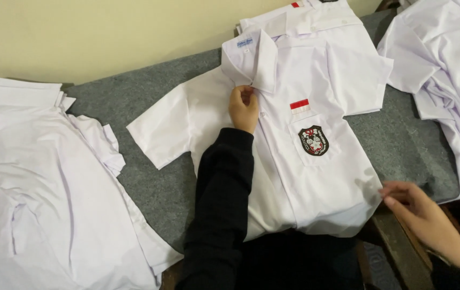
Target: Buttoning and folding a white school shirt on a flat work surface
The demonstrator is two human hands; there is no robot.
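Sleeve fabric is hiding your left wrist; your left hand point(244, 107) is pinching the white shirt point(294, 161) just beneath its collar point(256, 62), while your right hand point(420, 215), fingers loosely curled, is gripping the hem corner overhanging the grey table point(149, 182) edge. Shirt piles point(37, 182) are crowding both sides.

shirt pile point(37, 177) cut by left edge; collar label point(245, 42) too small.

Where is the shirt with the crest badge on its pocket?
The shirt with the badge lies face up in the middle of the head view on the grey cloth, between white shirt piles, with the left hand at its collar.
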